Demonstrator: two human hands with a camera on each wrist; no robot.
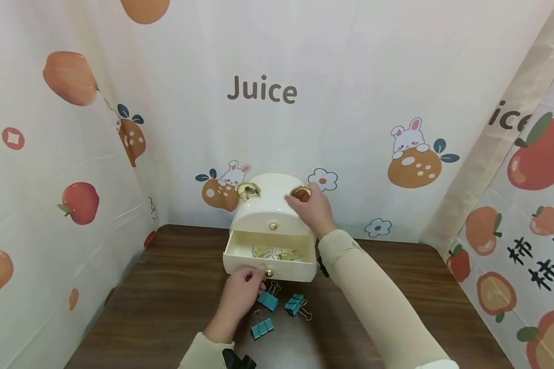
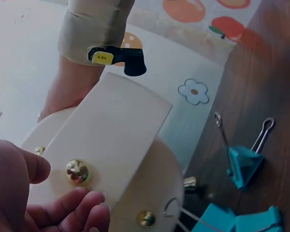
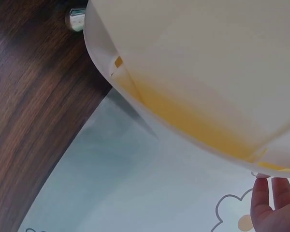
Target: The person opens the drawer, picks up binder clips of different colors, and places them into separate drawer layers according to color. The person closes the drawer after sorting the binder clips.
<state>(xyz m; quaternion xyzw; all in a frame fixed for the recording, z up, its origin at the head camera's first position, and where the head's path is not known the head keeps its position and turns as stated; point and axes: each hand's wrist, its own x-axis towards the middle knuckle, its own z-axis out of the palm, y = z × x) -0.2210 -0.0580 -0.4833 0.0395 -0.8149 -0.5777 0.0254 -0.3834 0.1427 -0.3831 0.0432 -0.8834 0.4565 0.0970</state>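
A cream drawer box with a rounded top and gold-rimmed round ears stands at the back of the table. Its lower drawer is pulled out, with small gold wire pieces inside. My left hand is at the drawer front beside the gold knob; a gap shows between thumb and knob, and the fingers are loosely bent. My right hand grips the box's right ear, thumb in front; its fingers reach the box edge in the right wrist view.
Three teal binder clips lie before the box: one near the drawer, one to the right, one nearer me. The upper drawer's gold knob sits above the lower drawer. A printed curtain hangs close behind the dark wooden table.
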